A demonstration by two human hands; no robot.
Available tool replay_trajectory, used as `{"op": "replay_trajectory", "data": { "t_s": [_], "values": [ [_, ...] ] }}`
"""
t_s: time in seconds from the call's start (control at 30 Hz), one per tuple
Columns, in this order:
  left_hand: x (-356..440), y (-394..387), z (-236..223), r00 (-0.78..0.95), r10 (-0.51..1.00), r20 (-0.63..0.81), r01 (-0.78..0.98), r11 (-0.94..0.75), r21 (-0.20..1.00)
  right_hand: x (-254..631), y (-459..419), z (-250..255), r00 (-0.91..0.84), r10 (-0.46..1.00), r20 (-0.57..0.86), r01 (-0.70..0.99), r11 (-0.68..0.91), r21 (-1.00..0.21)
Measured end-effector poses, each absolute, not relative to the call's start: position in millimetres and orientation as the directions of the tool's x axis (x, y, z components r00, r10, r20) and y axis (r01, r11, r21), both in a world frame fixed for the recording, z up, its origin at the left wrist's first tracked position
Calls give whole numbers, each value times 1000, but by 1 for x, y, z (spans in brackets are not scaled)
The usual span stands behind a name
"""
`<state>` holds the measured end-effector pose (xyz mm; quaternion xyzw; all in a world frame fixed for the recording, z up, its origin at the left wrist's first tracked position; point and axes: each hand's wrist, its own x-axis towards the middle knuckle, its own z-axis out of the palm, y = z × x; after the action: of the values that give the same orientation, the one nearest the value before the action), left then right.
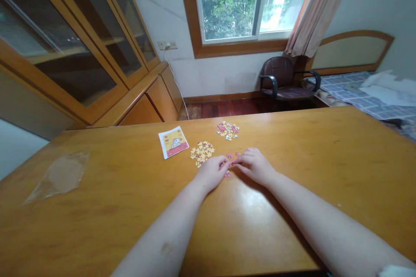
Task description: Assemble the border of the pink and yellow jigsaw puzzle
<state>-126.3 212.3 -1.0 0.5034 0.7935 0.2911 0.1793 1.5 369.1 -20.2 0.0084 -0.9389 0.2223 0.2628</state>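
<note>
My left hand (212, 173) rests low over the table with its fingers closed at the edge of a small pink puzzle piece (232, 162). From the other side my right hand (256, 165) pinches at the same spot, its fingertips almost meeting the left ones. Other pink puzzle pieces (229, 155) lie just beyond the fingers, and one more (228, 174) is on the near side. A pile of mostly yellow pieces (202, 151) is partly covered by my left hand. Farther back sits a mixed pile of pink, white and yellow pieces (228, 130).
A picture card (174, 142) in yellow and red lies left of the piles. A clear plastic bag (60, 175) is on the left of the wooden table (130, 207). Beyond stand a glass-doored cabinet (130, 95), an office chair (286, 78) and a bed (354, 86).
</note>
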Motion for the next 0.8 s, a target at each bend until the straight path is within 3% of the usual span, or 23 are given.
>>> {"op": "replay_trajectory", "data": {
  "t_s": [0.3,0.53,0.8],
  "values": [
    [-128,213,-2,-458,888,29,684,332,650,3,368,-17,-873,109,475,-110,905,-410],
    [-138,212,1,-484,875,4,722,397,567,5,374,-12,-893,164,418,-52,886,-460],
    [-143,213,4,-490,870,-63,723,446,528,9,361,5,-987,-76,145,-132,891,-433]
  ]
}}
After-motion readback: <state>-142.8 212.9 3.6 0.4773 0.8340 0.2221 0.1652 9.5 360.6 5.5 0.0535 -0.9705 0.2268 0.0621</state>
